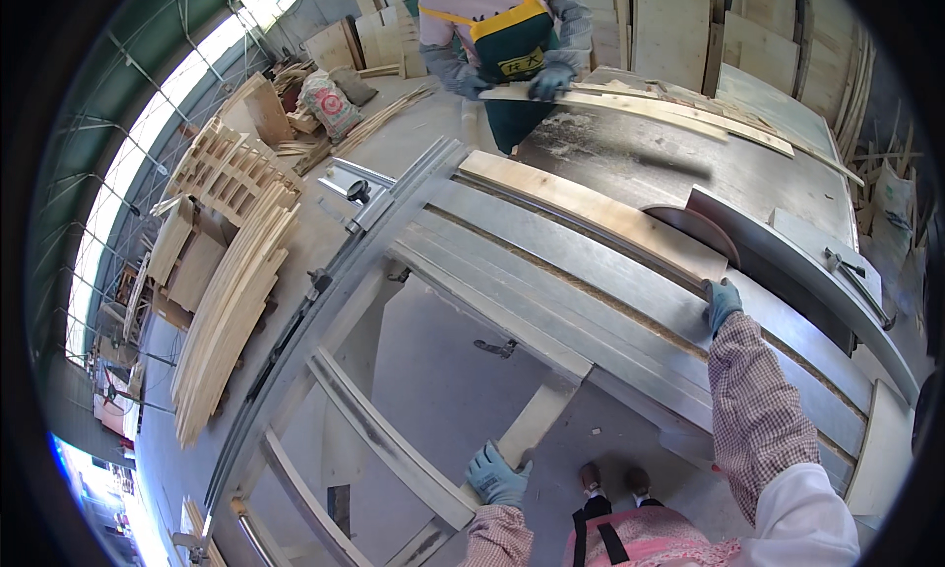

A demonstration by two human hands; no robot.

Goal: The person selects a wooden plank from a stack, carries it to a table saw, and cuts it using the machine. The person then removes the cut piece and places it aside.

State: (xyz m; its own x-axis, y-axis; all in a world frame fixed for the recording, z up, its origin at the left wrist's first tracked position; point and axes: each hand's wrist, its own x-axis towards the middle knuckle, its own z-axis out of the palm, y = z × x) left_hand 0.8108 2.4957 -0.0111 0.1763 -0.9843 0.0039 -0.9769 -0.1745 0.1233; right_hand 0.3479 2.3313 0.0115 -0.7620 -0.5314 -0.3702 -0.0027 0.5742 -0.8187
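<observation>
The right hand [722, 302], in a blue-grey glove, lies on the near end of a long, pale, slightly curved wooden plank [591, 213], fingers curled over its edge, just beside the round grey saw blade guard [694, 227]. The plank rests across the grey metal sliding worktop [551, 282] of a table saw, running up and to the left. The left hand [496, 474], also gloved in blue-grey, is closed around a pale wooden bar [536, 419] of the machine's grey metal frame [384, 449], well apart from the right. Across the saw, another person's gloved hands [551, 81] hold a second thin curved wooden strip [650, 109]. Stacked curved wooden slats [231, 301] lie on the floor to the left.
</observation>
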